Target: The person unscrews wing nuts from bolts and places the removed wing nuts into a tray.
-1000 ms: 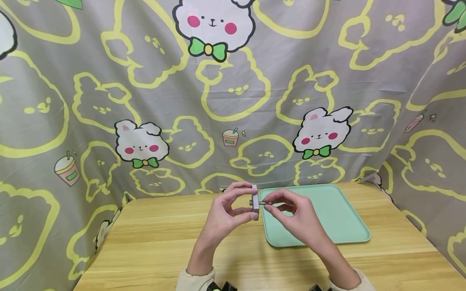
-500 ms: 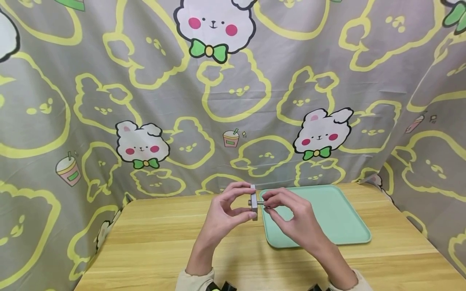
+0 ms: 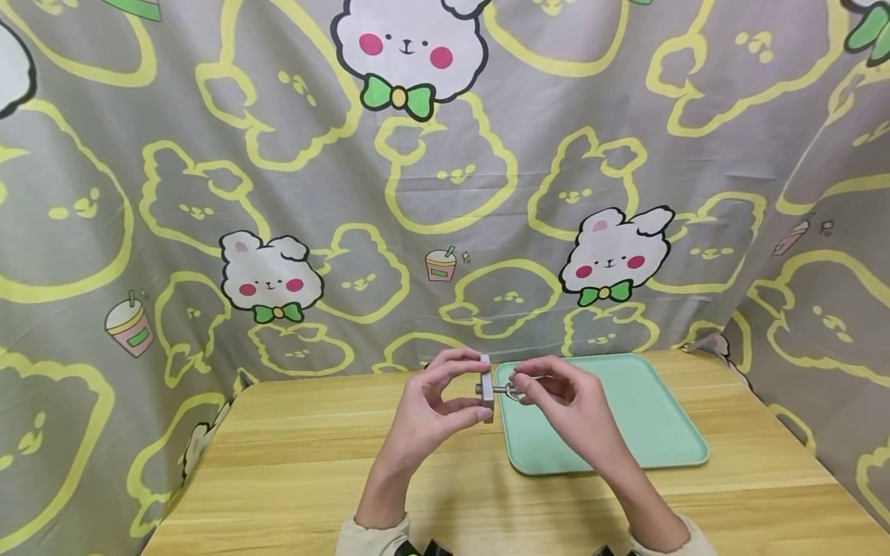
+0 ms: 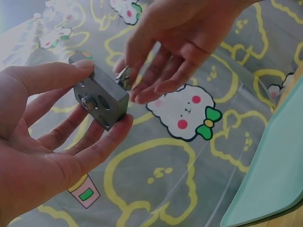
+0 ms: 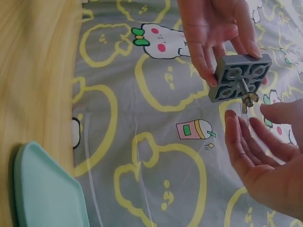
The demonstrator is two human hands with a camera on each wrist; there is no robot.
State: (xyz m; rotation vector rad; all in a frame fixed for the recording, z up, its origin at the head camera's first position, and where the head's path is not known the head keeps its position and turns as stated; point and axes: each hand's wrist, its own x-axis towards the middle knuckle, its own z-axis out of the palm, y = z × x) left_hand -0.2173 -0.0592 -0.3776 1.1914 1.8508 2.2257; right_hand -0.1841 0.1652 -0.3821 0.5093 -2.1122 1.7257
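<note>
My left hand (image 3: 431, 398) grips a grey square block (image 3: 487, 388) by its top and bottom edges, holding it upright above the table. Several round holes pierce the block, and its other face, seen in the right wrist view, is ribbed. A bolt (image 4: 88, 102) passes through the middle, its head on the left side. On the bolt's threaded end sits a metal wing nut (image 5: 249, 99). Around this nut hovers my right hand (image 3: 566, 401), thumb and fingers parted. In the right wrist view the fingertips (image 5: 230, 115) lie just short of the wings.
A mint-green tray (image 3: 667, 432) lies on the wooden table (image 3: 292, 463), behind and below my right hand. A grey patterned curtain (image 3: 361, 193) hangs along the back and both sides of the table.
Half a second ago my right fingers pinched the bolt's end and covered the nut. They have since loosened and shifted slightly right, exposing the wing nut. My left hand and the block stay almost still.
</note>
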